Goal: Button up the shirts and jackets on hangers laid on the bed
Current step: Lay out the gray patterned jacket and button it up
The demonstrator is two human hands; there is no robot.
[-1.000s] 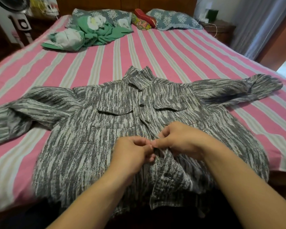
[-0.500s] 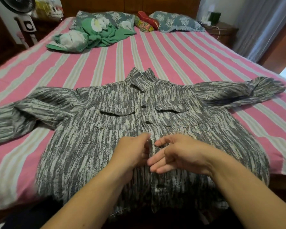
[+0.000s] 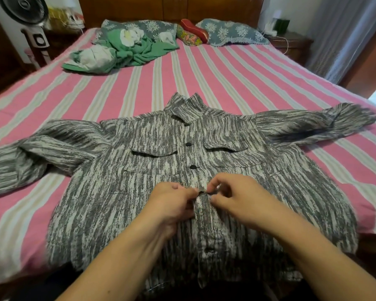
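A grey and white streaked shirt (image 3: 117, 192) lies face up on the pink striped bed (image 3: 226, 79), collar away from me, sleeves spread to both sides. Three dark buttons down the front, from the collar to below the chest pockets, are fastened. My left hand (image 3: 172, 205) pinches the left edge of the placket at mid chest. My right hand (image 3: 237, 196) pinches the right edge there, thumb and forefinger around a small dark button (image 3: 201, 193). Another dark button (image 3: 210, 250) shows lower on the placket. No hanger is visible.
A crumpled green and white cloth (image 3: 122, 53) lies at the far left of the bed near two patterned pillows (image 3: 230, 32). A standing fan (image 3: 24, 11) is at the left, a nightstand (image 3: 291, 44) and curtain at the right. The shirt hem hangs over the near bed edge.
Both hands let go of the lower placket, which dropped flat, and moved up to the button below the fastened ones. The right hand, open half a second ago, now pinches again.
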